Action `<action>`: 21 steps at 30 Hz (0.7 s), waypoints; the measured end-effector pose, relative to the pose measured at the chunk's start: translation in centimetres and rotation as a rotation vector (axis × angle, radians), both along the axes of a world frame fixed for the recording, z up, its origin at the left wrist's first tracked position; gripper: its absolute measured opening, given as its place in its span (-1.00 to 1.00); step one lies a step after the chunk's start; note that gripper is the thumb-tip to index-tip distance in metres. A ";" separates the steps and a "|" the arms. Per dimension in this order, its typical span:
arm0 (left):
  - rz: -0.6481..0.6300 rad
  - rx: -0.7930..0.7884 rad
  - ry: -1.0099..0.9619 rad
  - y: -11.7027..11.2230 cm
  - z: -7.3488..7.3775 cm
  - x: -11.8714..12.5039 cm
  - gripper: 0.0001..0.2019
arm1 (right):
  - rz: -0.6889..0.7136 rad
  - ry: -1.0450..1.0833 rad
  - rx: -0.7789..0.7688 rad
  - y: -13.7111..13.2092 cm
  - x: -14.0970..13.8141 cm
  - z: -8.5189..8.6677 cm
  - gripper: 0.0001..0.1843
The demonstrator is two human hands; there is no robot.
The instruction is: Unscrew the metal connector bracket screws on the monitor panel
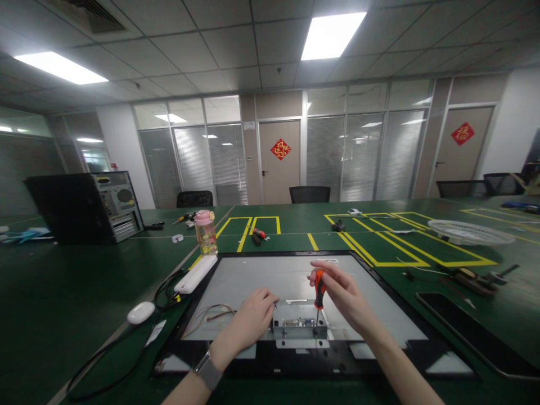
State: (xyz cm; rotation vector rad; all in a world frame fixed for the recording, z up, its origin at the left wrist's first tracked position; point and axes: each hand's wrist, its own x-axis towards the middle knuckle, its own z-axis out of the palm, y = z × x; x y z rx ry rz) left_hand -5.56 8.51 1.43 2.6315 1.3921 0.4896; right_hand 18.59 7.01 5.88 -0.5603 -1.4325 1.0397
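A monitor panel (pixel 253 278) lies back-up on the green table, its black frame around a grey metal back. Near its front edge sits a small metal board cover (pixel 297 326) with connectors. My right hand (pixel 343 298) is closed round an orange and black screwdriver (pixel 319 292), held upright with its tip on the cover's right side. My left hand (pixel 253 318) rests with curled fingers at the cover's left edge, touching it; a watch is on that wrist. Thin wires (pixel 211 312) lie on the panel to the left.
A white bar (pixel 195 274), a white mouse (pixel 140 312) and black cables (pixel 105 360) lie left of the panel. A pink bottle (pixel 206 232) and a computer case (pixel 86 207) stand behind. A white fan grille (pixel 470 232), tools and a dark panel (pixel 476 332) lie to the right.
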 end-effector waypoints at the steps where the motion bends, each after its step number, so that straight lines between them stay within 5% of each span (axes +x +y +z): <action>1: -0.001 0.000 0.003 0.0 0.0 0.0 -0.72 | 0.031 0.024 -0.018 -0.1 -0.1 0.1 -0.72; 10: -0.001 0.002 0.000 0.0 -0.1 0.0 -0.71 | -0.104 -0.034 0.021 0.1 0.0 0.1 -0.72; 16: 0.008 -0.001 0.010 -0.1 0.1 0.1 -0.73 | 0.048 0.046 -0.041 0.1 -0.2 -0.2 -0.72; 21: 0.000 0.014 -0.008 -0.1 0.0 0.0 -0.72 | -0.022 0.010 0.028 0.2 0.0 -0.2 -0.77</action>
